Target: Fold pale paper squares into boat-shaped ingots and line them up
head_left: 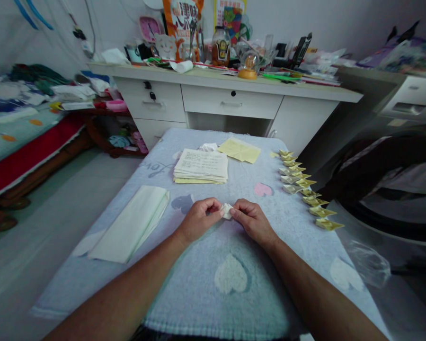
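Between my two hands is a small folded piece of white paper (226, 211). My left hand (201, 217) pinches its left side with thumb and fingertips. On its right side, my right hand (252, 218) grips it the same way. Just beyond the hands lies a stack of handwritten paper sheets (200, 166), with yellow sheets at the bottom. Yellow paper (239, 149) with crease lines rests behind it, beside a crumpled white paper (208, 147). Several folded paper boats (319, 211) form a row along the right side.
A blue cloth with heart prints covers the table (184, 303). Folded white paper (131, 222) lies at the left. Behind stands a cluttered white desk (230, 99) with drawers. A bed (31, 128) is at the left, a washing machine (408, 109) at the right, near a clear plastic bag (367, 263).
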A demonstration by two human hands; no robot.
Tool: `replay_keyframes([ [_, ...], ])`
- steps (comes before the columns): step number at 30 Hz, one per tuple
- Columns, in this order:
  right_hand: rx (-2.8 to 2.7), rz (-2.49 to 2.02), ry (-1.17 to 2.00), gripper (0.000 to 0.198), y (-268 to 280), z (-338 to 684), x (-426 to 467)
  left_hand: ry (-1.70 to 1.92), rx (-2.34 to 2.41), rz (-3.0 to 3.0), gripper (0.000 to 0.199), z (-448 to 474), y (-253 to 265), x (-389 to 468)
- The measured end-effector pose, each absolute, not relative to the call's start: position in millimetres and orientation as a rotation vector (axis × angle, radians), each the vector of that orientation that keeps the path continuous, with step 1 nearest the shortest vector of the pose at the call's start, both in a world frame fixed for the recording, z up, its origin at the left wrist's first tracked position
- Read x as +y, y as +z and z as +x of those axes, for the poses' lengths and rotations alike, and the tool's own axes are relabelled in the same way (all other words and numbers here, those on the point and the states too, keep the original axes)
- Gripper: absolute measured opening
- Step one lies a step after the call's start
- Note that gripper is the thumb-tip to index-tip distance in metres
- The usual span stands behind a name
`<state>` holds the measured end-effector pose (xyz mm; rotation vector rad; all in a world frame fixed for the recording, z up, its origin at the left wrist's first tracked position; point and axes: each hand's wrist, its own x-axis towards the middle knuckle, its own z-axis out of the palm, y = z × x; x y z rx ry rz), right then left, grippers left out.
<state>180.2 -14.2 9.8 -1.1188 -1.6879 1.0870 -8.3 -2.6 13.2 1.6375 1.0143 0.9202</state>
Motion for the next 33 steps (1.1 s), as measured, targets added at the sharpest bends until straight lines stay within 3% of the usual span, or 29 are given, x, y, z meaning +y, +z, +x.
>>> replay_keyframes([
  [11, -1.860, -1.113, 1.018, 0.023, 13.8, 176.1, -17.3, 0.922, 1.022, 1.529, 0.024, -9.7, 5.0, 0.2],
  [20, -1.859, -1.106, 1.015, 0.037, 14.2, 178.2, -15.4, 0.839, 0.977, 1.491, 0.026, -9.7, 5.7, 1.5],
  [33, -1.857, -1.174, 1.042, 0.032, 11.9, 172.7, -16.5, 0.854, 0.881, 1.227, 0.027, -5.8, 10.2, -0.5],
])
